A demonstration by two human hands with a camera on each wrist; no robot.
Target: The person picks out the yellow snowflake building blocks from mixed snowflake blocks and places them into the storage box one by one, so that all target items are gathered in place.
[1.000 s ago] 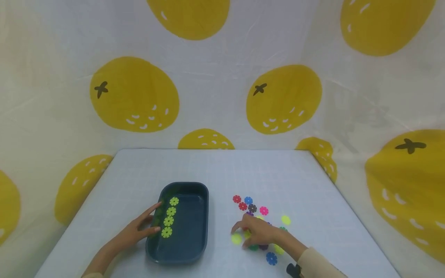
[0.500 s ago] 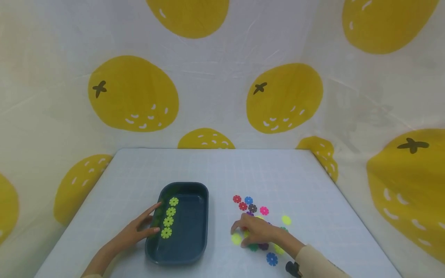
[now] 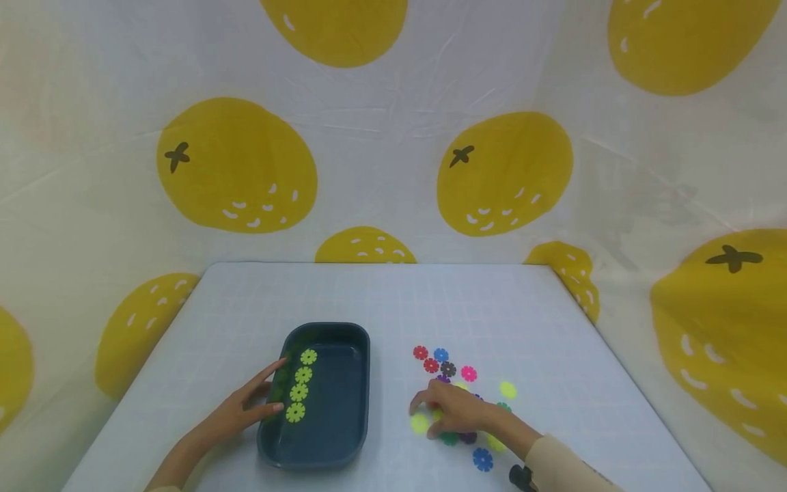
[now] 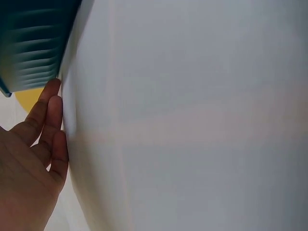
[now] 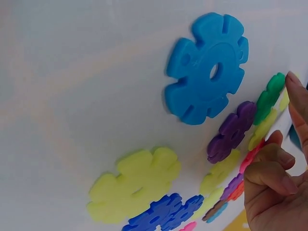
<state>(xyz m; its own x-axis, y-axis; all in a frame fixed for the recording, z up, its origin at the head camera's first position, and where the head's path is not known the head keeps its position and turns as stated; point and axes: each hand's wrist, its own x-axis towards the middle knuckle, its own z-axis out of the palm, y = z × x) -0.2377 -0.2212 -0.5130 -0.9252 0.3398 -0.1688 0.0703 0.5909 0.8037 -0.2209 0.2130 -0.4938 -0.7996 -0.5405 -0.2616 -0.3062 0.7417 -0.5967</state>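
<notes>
Okay so, the dark blue-green tray [image 3: 335, 410] sits on the white table [image 3: 399, 294], and four yellow-green discs [image 3: 296, 413] lie inside it, lined up along its left side. The left hand [image 3: 251, 403] is at the tray's left rim, thumb and forefinger spread well apart; in the left wrist view, three fingers look nearly straight and sit close together by the tray's wall. The right hand [image 3: 458, 408] is over at the scattered pieces, with thumb and forefinger bent down at the edge of a loose yellow-green disc [image 3: 420, 424] lying flat on the table. Honestly can't tell whether they're pinching it or just touching. Other fingers on that hand are curled in, going by the right wrist view. Just past that hand there's a little cluster: two red discs [image 3: 431, 365], a blue disc [image 3: 440, 354] and a dark grey disc [image 3: 449, 370], plus a pink disc [image 3: 469, 374] just beside them. Nearer the cream sleeve [image 3: 562, 465] there's another flower-shaped blue piece [image 3: 482, 459]. Behind everything is a white backdrop [image 3: 375, 178] printed with big yellow fruit.
</notes>
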